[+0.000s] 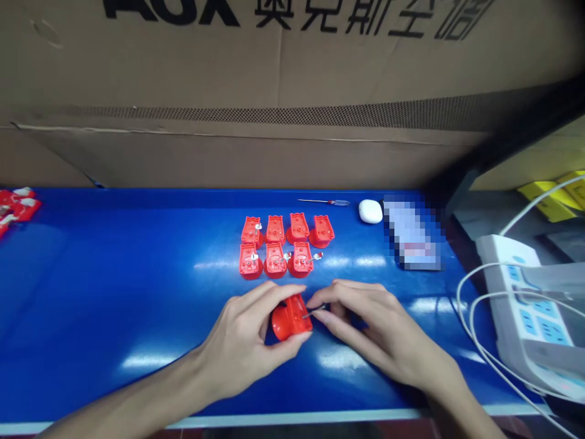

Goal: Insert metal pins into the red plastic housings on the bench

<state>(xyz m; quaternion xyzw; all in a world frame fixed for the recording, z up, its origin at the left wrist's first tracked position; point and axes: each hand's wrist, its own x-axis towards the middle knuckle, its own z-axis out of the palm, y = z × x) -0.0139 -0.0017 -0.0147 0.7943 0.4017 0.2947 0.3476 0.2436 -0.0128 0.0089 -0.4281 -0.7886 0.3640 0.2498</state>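
My left hand [249, 341] grips a red plastic part [291, 318] between thumb and fingers just above the blue table [114, 292]. My right hand [370, 329] pinches a small metal pin [315, 311] and holds its tip against the right side of that part. Behind the hands, several more red plastic parts [286, 246] stand in two rows; some carry small metal pieces.
A thin screwdriver [325, 202], a white earbud case [370, 211] and a blurred-out flat object [414, 238] lie at the back right. A white power strip [525, 311] with white cables sits at the right edge. More red parts [16, 206] lie far left. Cardboard boxes [274, 91] wall the back.
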